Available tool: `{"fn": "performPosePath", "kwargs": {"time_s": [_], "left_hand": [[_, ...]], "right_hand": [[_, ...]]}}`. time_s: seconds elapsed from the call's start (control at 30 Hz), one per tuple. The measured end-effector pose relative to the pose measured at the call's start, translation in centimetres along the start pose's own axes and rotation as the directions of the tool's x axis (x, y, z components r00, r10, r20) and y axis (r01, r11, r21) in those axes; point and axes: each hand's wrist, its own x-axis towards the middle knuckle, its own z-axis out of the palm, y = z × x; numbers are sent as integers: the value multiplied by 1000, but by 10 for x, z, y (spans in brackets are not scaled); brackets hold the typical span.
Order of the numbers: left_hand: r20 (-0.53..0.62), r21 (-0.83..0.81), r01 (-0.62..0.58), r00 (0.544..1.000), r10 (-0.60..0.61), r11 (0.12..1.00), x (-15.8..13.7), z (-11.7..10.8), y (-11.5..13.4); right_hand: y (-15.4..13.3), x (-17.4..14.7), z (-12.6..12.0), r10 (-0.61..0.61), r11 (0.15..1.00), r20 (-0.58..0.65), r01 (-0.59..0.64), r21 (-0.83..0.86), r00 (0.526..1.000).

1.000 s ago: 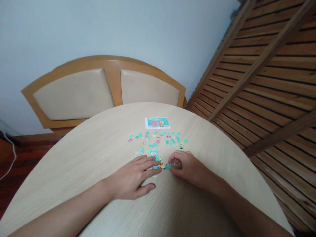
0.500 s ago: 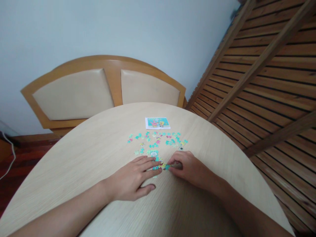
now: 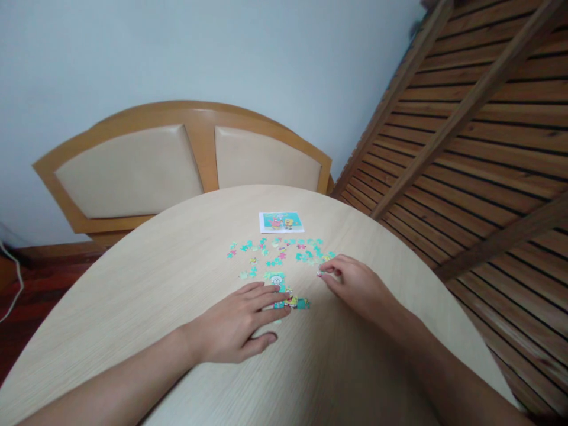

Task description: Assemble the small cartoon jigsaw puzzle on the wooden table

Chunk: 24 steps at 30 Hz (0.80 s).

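Note:
My left hand (image 3: 242, 319) lies flat with fingers spread, its fingertips resting on a partly joined jigsaw puzzle (image 3: 303, 303). The joined part shows a teal ground, a pale round-headed figure and a yellow figure; my fingers hide some of it. To the right and a little farther off, my right hand (image 3: 355, 283) pinches a small puzzle piece (image 3: 319, 274) between thumb and fingertips, close above or on the table. Only the edge of that piece shows. Several loose puzzle pieces (image 3: 271, 263), mostly teal with some pink and yellow, are scattered beyond both hands.
A picture card (image 3: 281, 222) with a pink and a yellow cartoon figure lies behind the loose pieces. All of this is on a round pale wooden table (image 3: 146, 284). Behind it stands a padded headboard (image 3: 128, 171); slatted wood (image 3: 483, 136) rises at the right.
My right hand has left the right end of the joined puzzle and moved right and slightly away, where it now pinches another piece. My left hand has stayed on the puzzle.

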Motion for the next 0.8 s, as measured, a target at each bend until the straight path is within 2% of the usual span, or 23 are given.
{"fn": "performPosePath", "kwargs": {"time_s": [0.1,0.2,0.37,0.8], "left_hand": [[-33,1,-8,999,8,1000,0,0,0],[-88,-8,13,996,-13,1000,2,-1,2],[-102,-21,-5,995,3,1000,3,-2,3],[-83,-14,-35,996,34,999,4,-1,3]], "right_hand": [[23,7,6,97,995,-137,-99,-11,986],[39,13,17,83,996,-163,-89,-30,983],[50,17,26,71,997,-164,-76,-23,984],[49,14,20,15,998,-76,-10,59,997]]}}
